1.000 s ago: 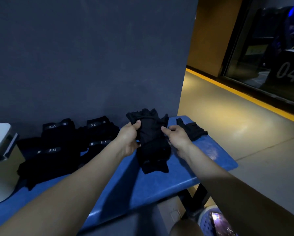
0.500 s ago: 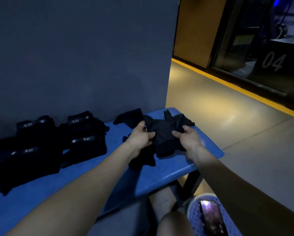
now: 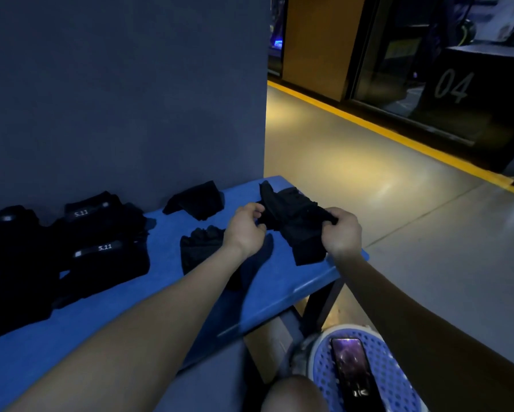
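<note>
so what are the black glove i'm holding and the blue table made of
The black glove looks like soft matte fabric: it creases and droops. The blue table seems hard plastic, smooth with a faint sheen and rounded edge.

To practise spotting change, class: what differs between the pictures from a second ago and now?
The raised black bundle came down and apart: one loose glove now lies on the blue bench beside the left hand, which with the right hand grips the held glove. The labelled stack stayed put.
</note>
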Tool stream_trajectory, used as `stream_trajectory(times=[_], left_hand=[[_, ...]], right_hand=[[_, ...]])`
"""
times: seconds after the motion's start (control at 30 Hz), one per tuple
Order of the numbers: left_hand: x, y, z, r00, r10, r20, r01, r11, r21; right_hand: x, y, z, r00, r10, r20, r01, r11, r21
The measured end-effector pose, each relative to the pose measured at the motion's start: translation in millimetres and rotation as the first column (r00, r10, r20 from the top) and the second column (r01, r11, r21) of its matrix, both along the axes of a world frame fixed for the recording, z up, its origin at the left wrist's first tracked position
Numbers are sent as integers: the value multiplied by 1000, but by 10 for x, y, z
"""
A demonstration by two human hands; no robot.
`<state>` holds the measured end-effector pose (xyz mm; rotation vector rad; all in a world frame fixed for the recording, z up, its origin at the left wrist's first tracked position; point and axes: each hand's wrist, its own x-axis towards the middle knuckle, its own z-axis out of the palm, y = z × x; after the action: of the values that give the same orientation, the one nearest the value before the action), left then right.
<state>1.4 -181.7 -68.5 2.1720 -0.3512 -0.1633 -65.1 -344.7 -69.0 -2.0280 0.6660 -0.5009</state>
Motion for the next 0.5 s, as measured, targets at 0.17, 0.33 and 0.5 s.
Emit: stream_trajectory(times=[0.17, 0.33, 0.5], left_hand=[[215, -119, -79, 997, -43, 57, 34, 988, 152], [397, -258, -128, 983, -114, 144, 43, 906, 422], [544, -291, -240, 985, -71, 159, -26, 842, 539]], right_hand=[[176, -142, -135, 940, -10, -341, -85, 962, -261], [276, -151, -226, 955, -83, -283, -44, 909, -415], [363, -139, -327, 984, -1, -181, -102, 821, -561]])
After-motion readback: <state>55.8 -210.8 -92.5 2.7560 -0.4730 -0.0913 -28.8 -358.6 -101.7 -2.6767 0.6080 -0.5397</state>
